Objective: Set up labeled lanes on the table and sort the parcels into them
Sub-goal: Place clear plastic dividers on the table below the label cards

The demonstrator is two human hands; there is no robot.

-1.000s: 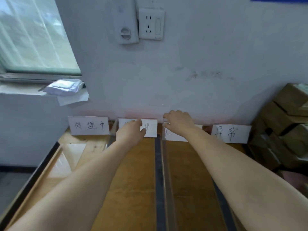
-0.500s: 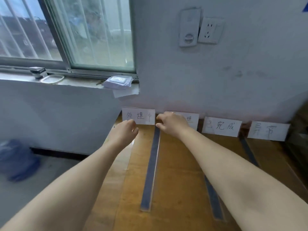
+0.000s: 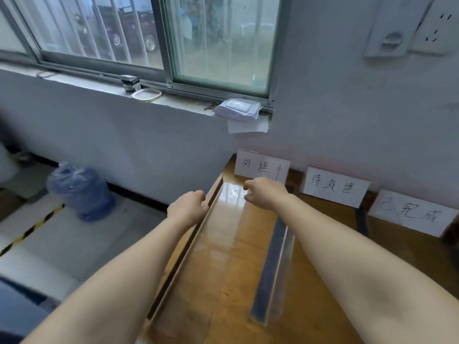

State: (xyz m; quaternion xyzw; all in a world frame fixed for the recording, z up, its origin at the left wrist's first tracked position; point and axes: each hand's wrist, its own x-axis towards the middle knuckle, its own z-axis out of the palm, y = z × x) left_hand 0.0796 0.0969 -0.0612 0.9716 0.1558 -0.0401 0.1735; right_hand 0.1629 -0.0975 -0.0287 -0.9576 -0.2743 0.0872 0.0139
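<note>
— Looking along the wooden table point(image 3: 300, 306), what stands at its far end?

— Three white label cards lean against the wall. The first label card point(image 3: 262, 167), hand-written 处理中, is at twelve o'clock from the right hand point(image 3: 267, 194). The second label card point(image 3: 335, 186), 待处理, sits at four o'clock from the first. The third label card point(image 3: 413, 214), ending in 完成, is at four o'clock again from the second.

— And the right hand itself?

— Its fingers are curled, with thumb and forefinger drawn close just under the first card's lower edge. Whether they touch or pinch the card, I cannot tell.

— The left hand point(image 3: 188, 207)?

— It is at nine o'clock from the right hand, loosely fisted at the table's left edge. It sits by the far end of a clear divider point(image 3: 183, 264) that runs along that edge. I cannot tell if it grips the divider.

— Any other lane marks?

— A second clear divider point(image 3: 272, 269), with a dark strip along it, lies at six o'clock from the right hand.

— Off the table?

— A tissue pack point(image 3: 237, 110) rests on the window sill point(image 3: 173, 101), at twelve o'clock from the first card. A blue water jug point(image 3: 80, 192) stands on the floor at nine o'clock from the left hand.
</note>
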